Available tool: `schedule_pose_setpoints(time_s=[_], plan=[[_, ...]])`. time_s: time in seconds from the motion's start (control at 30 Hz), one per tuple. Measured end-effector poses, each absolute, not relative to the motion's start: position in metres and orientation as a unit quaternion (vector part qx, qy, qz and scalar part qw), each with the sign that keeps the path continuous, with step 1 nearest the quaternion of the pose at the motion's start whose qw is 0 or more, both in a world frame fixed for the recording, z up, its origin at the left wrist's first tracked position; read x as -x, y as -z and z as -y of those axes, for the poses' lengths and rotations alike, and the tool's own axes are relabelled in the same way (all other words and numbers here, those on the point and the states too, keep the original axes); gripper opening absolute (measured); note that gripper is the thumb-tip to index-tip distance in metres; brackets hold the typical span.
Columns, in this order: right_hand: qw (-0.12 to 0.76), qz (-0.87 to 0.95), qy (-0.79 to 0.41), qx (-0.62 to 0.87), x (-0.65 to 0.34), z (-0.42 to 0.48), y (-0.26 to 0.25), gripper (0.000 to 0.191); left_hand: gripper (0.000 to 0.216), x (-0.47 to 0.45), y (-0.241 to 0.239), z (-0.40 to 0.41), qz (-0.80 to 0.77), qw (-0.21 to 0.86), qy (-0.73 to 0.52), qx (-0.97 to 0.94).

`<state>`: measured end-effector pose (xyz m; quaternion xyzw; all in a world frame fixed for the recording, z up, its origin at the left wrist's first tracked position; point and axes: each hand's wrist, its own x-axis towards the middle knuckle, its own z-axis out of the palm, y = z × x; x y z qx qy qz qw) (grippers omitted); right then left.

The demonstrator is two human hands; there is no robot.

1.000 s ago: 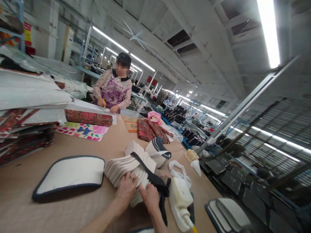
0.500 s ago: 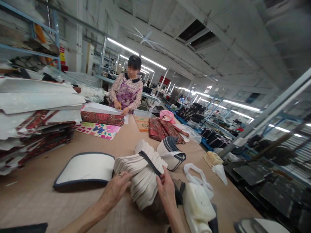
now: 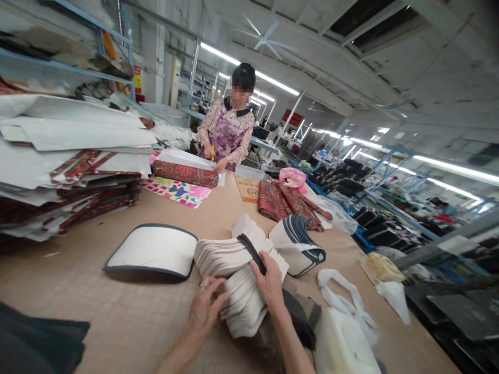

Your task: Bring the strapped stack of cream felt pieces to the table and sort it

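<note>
On the brown worktable (image 3: 117,311), near its front edge, lay a fanned bundle of white cut pieces (image 3: 237,270) bound across by a dark strap (image 3: 252,253). Both forearms came up from the bottom of the frame, converging on the bundle.

Left hand (image 3: 206,311): palm down, wrist low on the table, fingers bent and pressed against the near left edges of the pieces; a ring showed on one finger. Contact was plain, but whether the fingers pinched a piece or only pushed could not be told.

Right hand (image 3: 268,283): laid flat over the top of the bundle, fingers stretched forward and slightly spread, fingertips at the strap. Resting, not closed round anything.

Just left of the bundle lay a single white panel with dark edging (image 3: 154,249), flat on the table. Behind the bundle to the right stood a curved stack of edged panels (image 3: 298,244). A white plastic bag (image 3: 343,332) sat at the right forearm's side. Stacked sheets (image 3: 66,161) filled the left end. Across the table a co-worker (image 3: 230,132) leaned over patterned fabric (image 3: 183,173), hands on it.
</note>
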<state>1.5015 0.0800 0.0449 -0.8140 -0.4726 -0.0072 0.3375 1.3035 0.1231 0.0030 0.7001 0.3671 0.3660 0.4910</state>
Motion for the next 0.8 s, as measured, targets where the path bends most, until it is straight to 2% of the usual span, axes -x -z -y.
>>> schedule_pose_setpoints(time_s=[0.07, 0.13, 0.23, 0.4, 0.57, 0.73, 0.8], plan=[[0.347, 0.474, 0.02, 0.809, -1.494, -0.075, -0.051, 0.05, 0.027, -1.303, 0.002, -0.12, -0.365, 0.467, -0.379, -0.711], [0.352, 0.497, 0.03, 0.793, -1.483, -0.068, -0.06, 0.038, 0.031, -1.302, 0.008, -0.118, -0.359, 0.441, -0.378, -0.73], [0.305, 0.603, 0.028, 0.737, -1.462, -0.051, -0.073, 0.025, 0.029, -1.3, 0.015, -0.121, -0.353, 0.415, -0.356, -0.759], [0.185, 0.704, 0.012, 0.686, -1.443, -0.025, -0.075, 0.029, 0.03, -1.298, 0.011, -0.125, -0.351, 0.375, -0.332, -0.791], [0.185, 0.69, 0.01, 0.699, -1.445, -0.02, -0.071, 0.025, 0.03, -1.3, 0.006, -0.121, -0.357, 0.366, -0.331, -0.793], [0.15, 0.685, -0.017, 0.712, -1.443, -0.03, -0.079, 0.048, 0.028, -1.303, 0.008, -0.122, -0.365, 0.365, -0.315, -0.797], [0.134, 0.687, -0.019, 0.714, -1.444, -0.031, -0.08, 0.047, 0.028, -1.302, 0.006, -0.123, -0.361, 0.374, -0.315, -0.794]])
